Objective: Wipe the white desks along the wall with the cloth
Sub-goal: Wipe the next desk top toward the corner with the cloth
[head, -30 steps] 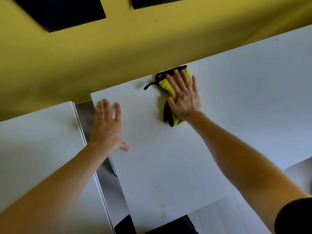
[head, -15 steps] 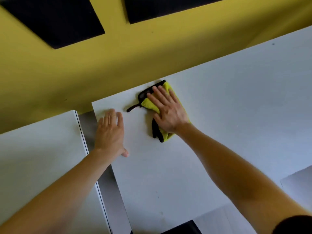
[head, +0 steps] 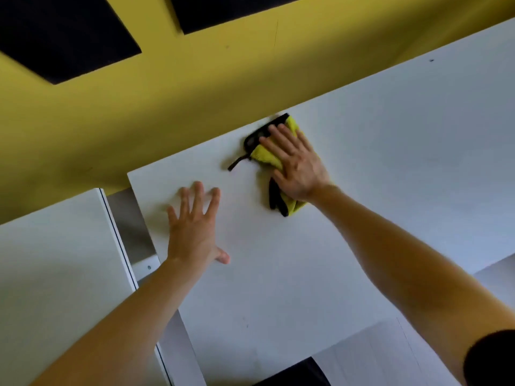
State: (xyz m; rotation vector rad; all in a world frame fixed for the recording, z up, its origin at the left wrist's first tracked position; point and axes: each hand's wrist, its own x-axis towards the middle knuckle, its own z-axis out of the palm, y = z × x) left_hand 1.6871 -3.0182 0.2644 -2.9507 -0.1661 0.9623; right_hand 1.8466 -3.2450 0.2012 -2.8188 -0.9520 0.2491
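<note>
Cloth slid rt along desk back edge; R hand grip flat on it, L hand grip splayed open.

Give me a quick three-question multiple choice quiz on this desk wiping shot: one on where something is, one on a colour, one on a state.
1. Where is the cloth?
A. On the floor.
B. On the white desk near the yellow wall, under the right hand.
C. Draped over a chair.

2. What colour is the cloth?
A. Yellow with black edging.
B. Plain red.
C. Plain white.

3. How is the left hand?
A. Clenched in a fist.
B. Gripping the cloth.
C. Open, fingers spread, holding nothing.

Answers:
1 B: the right hand's straight fingers press it onto the desk by the far edge.
2 A: yellow shows beside the hand, with black at the edges.
3 C: its fingers are straight and apart over bare desk.
</note>
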